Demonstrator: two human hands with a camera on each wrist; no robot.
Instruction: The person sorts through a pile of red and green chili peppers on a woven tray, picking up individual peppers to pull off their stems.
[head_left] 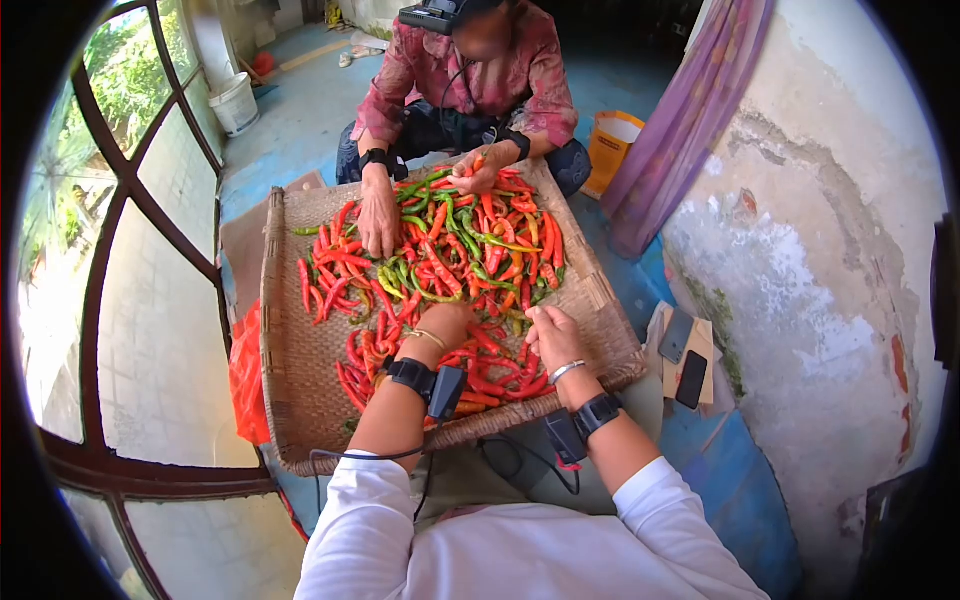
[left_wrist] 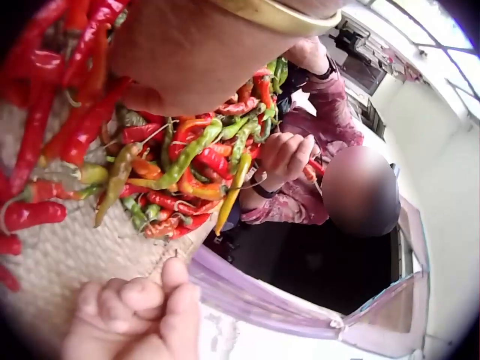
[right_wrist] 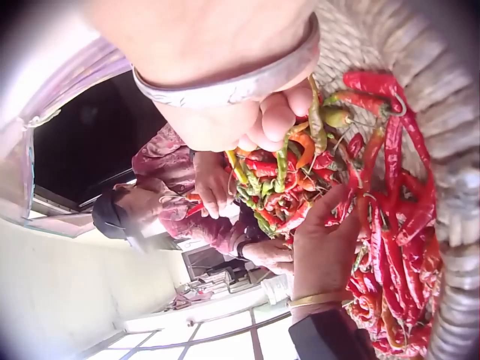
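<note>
Red, green and orange chili peppers (head_left: 440, 265) lie heaped in a large woven basket (head_left: 300, 400). My left hand (head_left: 445, 322) reaches down into the near part of the heap. In the right wrist view, red peppers (right_wrist: 394, 277) lie right at the left hand's fingers (right_wrist: 328, 199); I cannot tell whether they grip one. Closer to the basket's right side, my right hand (head_left: 555, 335) hovers with curled fingers, thumb and forefinger together, and no pepper shows in it. A greenish-brown pepper (left_wrist: 120, 180) lies beyond that hand in the left wrist view.
Across the basket sits a person in a pink patterned shirt (head_left: 400, 70), one hand (head_left: 378, 215) on the heap, the other (head_left: 475, 175) holding a red pepper. Two phones (head_left: 690, 380) lie at the right. A red plastic bag (head_left: 248, 370) hangs at the left.
</note>
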